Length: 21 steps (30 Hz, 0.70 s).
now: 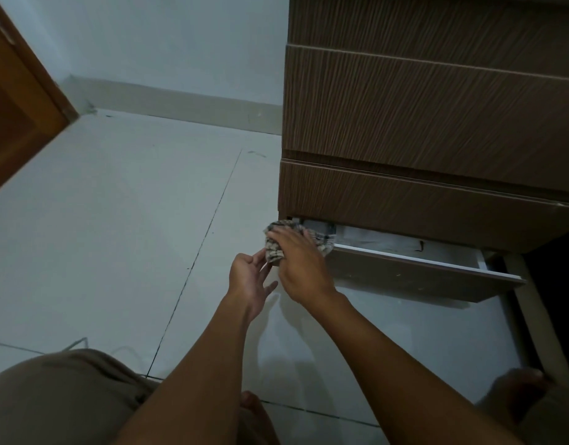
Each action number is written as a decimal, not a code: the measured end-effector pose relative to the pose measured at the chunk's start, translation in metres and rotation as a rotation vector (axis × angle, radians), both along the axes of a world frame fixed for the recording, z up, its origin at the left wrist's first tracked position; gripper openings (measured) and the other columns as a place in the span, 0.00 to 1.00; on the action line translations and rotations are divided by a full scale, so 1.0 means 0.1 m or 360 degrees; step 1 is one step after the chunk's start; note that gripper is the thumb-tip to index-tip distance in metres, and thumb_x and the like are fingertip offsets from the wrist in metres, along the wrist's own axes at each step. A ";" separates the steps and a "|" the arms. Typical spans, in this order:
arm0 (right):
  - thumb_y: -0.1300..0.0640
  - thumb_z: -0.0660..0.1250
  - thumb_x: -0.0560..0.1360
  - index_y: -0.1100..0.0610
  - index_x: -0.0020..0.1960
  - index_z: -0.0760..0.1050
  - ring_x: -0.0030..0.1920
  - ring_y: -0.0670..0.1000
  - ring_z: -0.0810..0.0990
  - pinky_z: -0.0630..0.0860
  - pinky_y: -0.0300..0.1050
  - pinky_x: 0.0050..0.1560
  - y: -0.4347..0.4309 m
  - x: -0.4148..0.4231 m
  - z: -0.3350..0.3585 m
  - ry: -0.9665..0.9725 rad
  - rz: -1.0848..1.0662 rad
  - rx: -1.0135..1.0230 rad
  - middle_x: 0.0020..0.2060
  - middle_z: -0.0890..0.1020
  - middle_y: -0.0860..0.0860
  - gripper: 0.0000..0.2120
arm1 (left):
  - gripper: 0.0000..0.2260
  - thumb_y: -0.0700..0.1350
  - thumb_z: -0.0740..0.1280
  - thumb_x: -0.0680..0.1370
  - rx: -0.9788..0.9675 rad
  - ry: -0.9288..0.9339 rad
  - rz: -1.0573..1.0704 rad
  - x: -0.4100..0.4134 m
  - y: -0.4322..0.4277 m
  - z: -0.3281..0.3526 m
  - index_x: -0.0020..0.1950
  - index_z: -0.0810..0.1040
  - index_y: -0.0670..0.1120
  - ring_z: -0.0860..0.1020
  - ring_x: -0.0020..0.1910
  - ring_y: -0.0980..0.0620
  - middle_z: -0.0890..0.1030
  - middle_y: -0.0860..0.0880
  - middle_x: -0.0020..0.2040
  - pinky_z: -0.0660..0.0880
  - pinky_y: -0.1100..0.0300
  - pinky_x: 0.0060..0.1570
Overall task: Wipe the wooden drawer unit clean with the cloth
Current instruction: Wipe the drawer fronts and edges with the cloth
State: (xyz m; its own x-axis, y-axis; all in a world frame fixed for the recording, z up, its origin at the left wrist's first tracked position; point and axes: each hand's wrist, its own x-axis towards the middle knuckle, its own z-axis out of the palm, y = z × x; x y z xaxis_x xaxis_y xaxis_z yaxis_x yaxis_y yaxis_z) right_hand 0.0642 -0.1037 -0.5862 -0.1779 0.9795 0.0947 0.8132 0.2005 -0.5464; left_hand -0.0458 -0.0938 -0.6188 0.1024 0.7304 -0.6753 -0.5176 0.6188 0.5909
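Now | right hand (pixel 297 263) fingers grip cloth (pixel 276 248) on open bottom drawer (pixel 418 274) | left hand (pixel 249 277) fingers spread

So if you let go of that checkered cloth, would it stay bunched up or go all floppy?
Probably floppy: the cloth is crumpled in soft folds under the right hand, draped over the corner of the open bottom drawer. It looks thin and likely light. The left hand is open beside it.

Head view, looking steeply down, close over floor (pixel 116 236), facing drawer unit (pixel 421 107)
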 end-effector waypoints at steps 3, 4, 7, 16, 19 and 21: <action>0.74 0.57 0.70 0.53 0.66 0.74 0.72 0.48 0.66 0.54 0.44 0.75 0.06 0.03 0.13 0.0336 0.0335 -0.0235 0.68 0.74 0.50 0.29 | 0.21 0.46 0.48 0.77 0.0027 0.0058 0.0006 0.00 0.02 0.01 0.60 0.77 0.48 0.73 0.67 0.49 0.78 0.45 0.65 0.63 0.40 0.69; 0.74 0.56 0.70 0.53 0.65 0.75 0.69 0.48 0.69 0.61 0.42 0.72 0.04 0.03 0.18 0.0430 0.0348 -0.0269 0.66 0.75 0.51 0.28 | 0.20 0.46 0.48 0.78 0.0041 0.0093 0.0008 0.00 0.03 0.02 0.59 0.78 0.49 0.74 0.65 0.49 0.79 0.46 0.64 0.64 0.40 0.68; 0.72 0.55 0.75 0.53 0.62 0.76 0.58 0.44 0.75 0.71 0.33 0.60 -0.08 0.06 0.32 0.0845 0.0042 -0.0288 0.59 0.79 0.49 0.23 | 0.16 0.44 0.52 0.80 0.0100 0.0248 -0.0051 0.05 0.04 0.04 0.54 0.80 0.49 0.76 0.62 0.51 0.82 0.48 0.59 0.69 0.42 0.66; 0.61 0.64 0.74 0.64 0.63 0.75 0.57 0.64 0.80 0.74 0.65 0.61 -0.74 0.82 0.11 0.2653 -0.1087 -0.0747 0.56 0.81 0.64 0.18 | 0.15 0.49 0.66 0.79 0.0317 0.0801 -0.0095 0.20 0.12 0.01 0.62 0.79 0.44 0.78 0.55 0.49 0.81 0.47 0.55 0.76 0.53 0.58; 0.61 0.67 0.72 0.64 0.65 0.73 0.58 0.65 0.80 0.71 0.67 0.63 -0.90 1.05 -0.02 0.2694 -0.1265 -0.0805 0.57 0.81 0.64 0.21 | 0.15 0.49 0.65 0.79 0.0270 0.0800 -0.0045 0.26 0.15 0.03 0.64 0.78 0.44 0.77 0.59 0.47 0.80 0.46 0.57 0.75 0.49 0.62; 0.62 0.65 0.75 0.64 0.64 0.73 0.57 0.65 0.81 0.72 0.67 0.62 -0.97 1.19 -0.10 0.2692 -0.1401 -0.0808 0.56 0.82 0.64 0.18 | 0.16 0.49 0.66 0.79 0.0243 0.0815 0.0002 0.31 0.20 0.05 0.64 0.78 0.43 0.77 0.59 0.46 0.79 0.45 0.59 0.75 0.48 0.62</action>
State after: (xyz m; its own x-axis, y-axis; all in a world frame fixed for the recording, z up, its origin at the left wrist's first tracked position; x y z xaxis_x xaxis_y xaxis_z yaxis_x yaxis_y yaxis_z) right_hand 0.1829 -0.2004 -0.5967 0.2447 0.7177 -0.6520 -0.7408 -0.2954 -0.6032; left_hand -0.0152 -0.0743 -0.6142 -0.2133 0.8242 -0.5246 -0.1399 0.5056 0.8513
